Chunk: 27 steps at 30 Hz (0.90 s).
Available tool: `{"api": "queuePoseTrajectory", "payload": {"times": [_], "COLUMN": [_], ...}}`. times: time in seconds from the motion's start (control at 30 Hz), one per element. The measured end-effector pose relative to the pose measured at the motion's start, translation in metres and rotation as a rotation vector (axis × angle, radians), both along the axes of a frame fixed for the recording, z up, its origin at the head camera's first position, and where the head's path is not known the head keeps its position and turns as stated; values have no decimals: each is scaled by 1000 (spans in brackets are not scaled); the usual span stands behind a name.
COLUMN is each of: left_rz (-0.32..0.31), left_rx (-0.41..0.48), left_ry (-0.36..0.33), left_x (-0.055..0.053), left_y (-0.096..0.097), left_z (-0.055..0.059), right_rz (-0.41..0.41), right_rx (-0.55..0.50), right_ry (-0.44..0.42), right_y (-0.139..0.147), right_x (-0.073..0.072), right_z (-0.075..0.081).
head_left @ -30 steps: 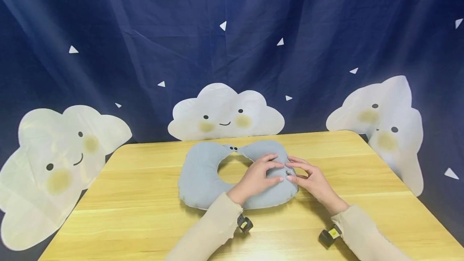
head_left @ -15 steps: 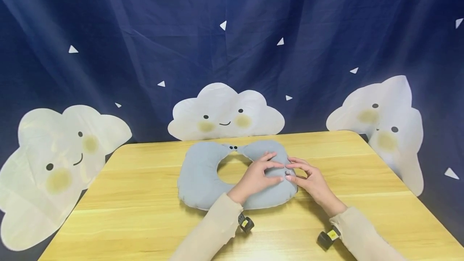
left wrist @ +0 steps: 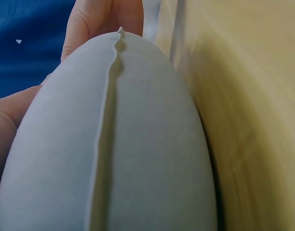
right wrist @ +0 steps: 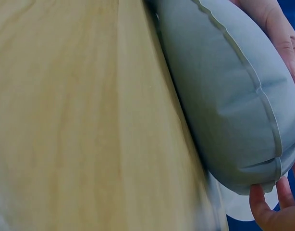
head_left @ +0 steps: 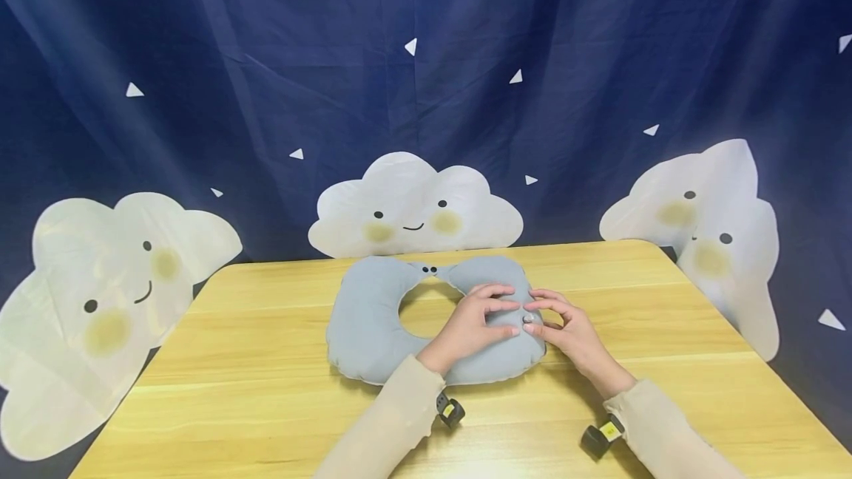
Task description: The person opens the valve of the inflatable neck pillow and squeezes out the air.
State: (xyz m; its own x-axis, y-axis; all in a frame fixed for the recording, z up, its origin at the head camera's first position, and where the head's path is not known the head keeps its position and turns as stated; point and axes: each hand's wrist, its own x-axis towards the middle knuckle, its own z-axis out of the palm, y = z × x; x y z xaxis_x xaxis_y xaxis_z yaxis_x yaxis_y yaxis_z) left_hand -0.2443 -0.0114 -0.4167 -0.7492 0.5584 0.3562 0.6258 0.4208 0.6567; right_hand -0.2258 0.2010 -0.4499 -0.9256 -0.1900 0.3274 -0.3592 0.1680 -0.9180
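On the table (head_left: 253, 361) lies the gray pillow (head_left: 368, 320), mainly to the left of the left hand (head_left: 468, 324), which rests, released and spread, upon its right side. Farther right, the right hand (head_left: 577, 331) touches the pillow's right edge beside the small knob (head_left: 528, 318); whether it pinches this knob, one cannot tell.

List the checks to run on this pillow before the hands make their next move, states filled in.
1. Grey pillow resting on the table: ok.
2. Pillow filled out: ok, it bulges, though creased at one end.
3. Left hand resting on the pillow: ok.
4. Right hand at the small fitting: ok, fingertips close around it.
5. Fitting sealed: cannot tell, too small.
6. Dark dots fastened together: cannot tell.
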Motion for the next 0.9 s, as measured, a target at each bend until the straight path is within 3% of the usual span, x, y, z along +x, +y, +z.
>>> {"api": "queuePoseTrajectory", "payload": {"times": [0.37,0.67,0.9], "left_rz": [9,41,71], "left_rx": [51,106,105], "left_ry": [22,-64,-108], "left_x": [-1,-2,-3], "left_y": [1,2,4], "left_z": [-4,-7,-9], "right_rz": [7,43,135], "right_rx": [11,29,-10], "right_ry": [33,174,183], "right_y": [1,-1,3], "right_x": [-1,-1,-7], "right_z": [0,5,2]}}
